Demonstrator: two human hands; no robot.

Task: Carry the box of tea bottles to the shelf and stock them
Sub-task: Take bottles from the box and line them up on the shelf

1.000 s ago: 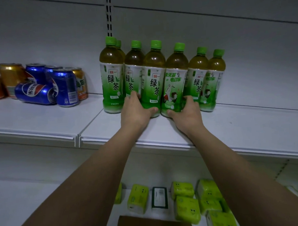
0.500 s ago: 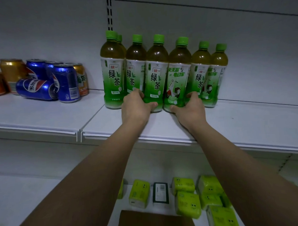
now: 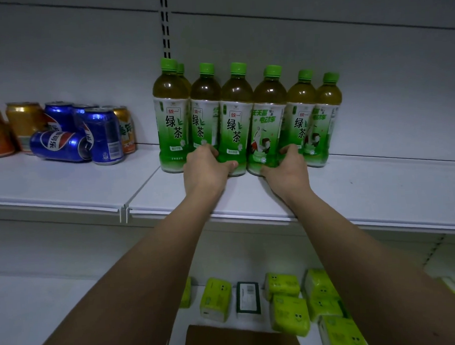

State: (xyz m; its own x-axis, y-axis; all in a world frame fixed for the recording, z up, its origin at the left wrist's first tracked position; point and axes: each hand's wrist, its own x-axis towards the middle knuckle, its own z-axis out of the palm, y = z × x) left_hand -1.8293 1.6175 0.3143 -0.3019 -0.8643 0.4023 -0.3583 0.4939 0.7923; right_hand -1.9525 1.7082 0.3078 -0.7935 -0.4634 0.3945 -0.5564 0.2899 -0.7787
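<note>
Several green tea bottles with green caps stand in a tight row on the white shelf [image 3: 352, 193]. My left hand [image 3: 206, 168] grips the base of the middle bottle [image 3: 236, 119], with its thumb curled under the front. My right hand [image 3: 286, 169] grips the base of the bottle with the scooter label [image 3: 267, 118] just to the right. Both bottles stand upright, touching their neighbours. A brown cardboard box [image 3: 241, 340] shows at the bottom edge, below my arms.
Blue and orange drink cans [image 3: 99, 133] sit on the same shelf to the left, one blue can [image 3: 58, 145] lying on its side. Yellow-green tissue packs [image 3: 288, 313] lie on the lower shelf. A shelf divider joint [image 3: 124, 213] marks the front rail.
Both hands have pushed the two middle bottles further back into the row; the bottles now stand upright against their neighbours.
</note>
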